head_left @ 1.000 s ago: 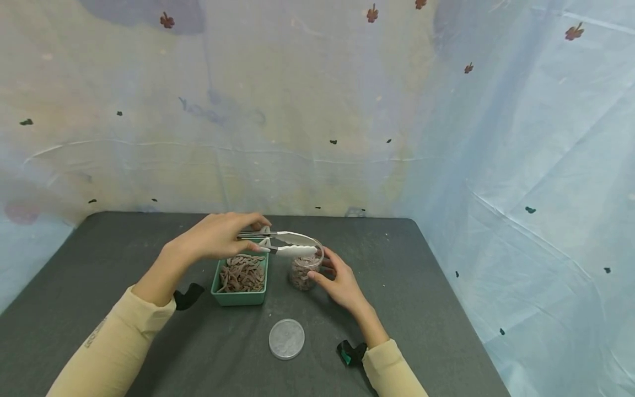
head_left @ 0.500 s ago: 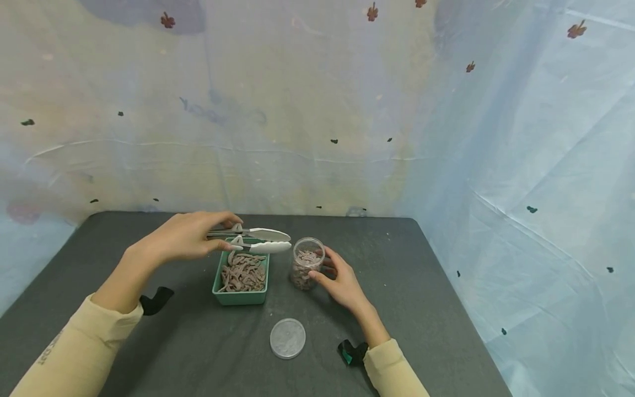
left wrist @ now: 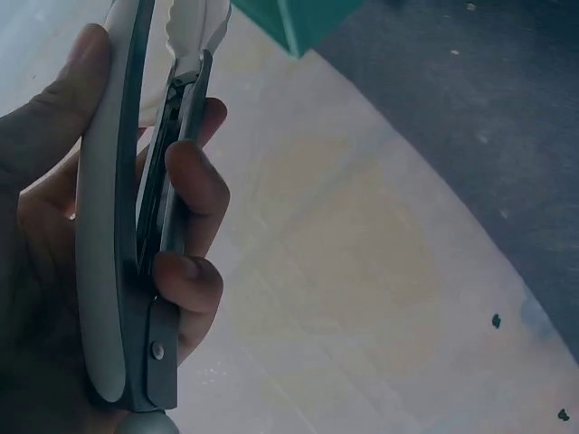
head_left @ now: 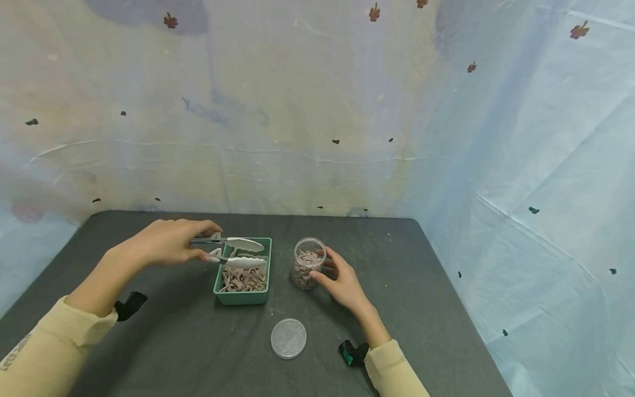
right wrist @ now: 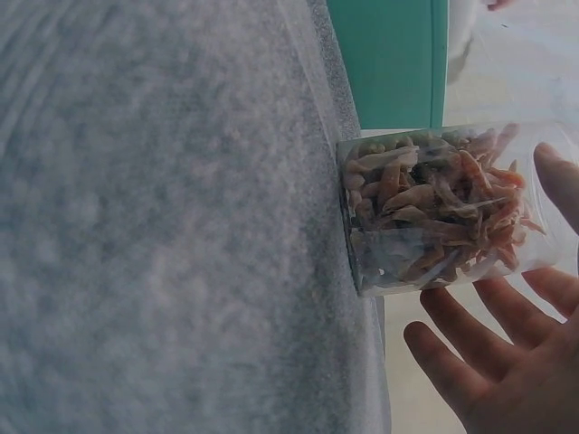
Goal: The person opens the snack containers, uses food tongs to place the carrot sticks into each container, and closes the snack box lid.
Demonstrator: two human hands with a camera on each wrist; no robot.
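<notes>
My left hand [head_left: 166, 243] grips a pair of tongs [head_left: 246, 264] with white scalloped tips, its thumb on one grey handle and fingers curled round the other in the left wrist view. The tips stand apart over the green container [head_left: 242, 298], which holds many brownish-grey strips [head_left: 244, 280], and partly hide them. My right hand [head_left: 344, 284] holds a clear jar [head_left: 301, 274] at its right side, thumb in front and fingers behind. Similar strips [right wrist: 443, 203] fill much of the uncovered jar, which stands upright on the table.
A round clear lid [head_left: 289, 338] lies flat on the dark grey table [head_left: 198, 353], in front of the container and jar. Behind the table hangs a pale sheet [head_left: 297, 99] with small leaf marks; another stretch covers the right side. Black straps [head_left: 353, 353] show at the wrists.
My left hand has carried the tongs leftward from over the jar's mouth to the green container, where the tips have spread and lowered. My right hand has stayed on the jar.
</notes>
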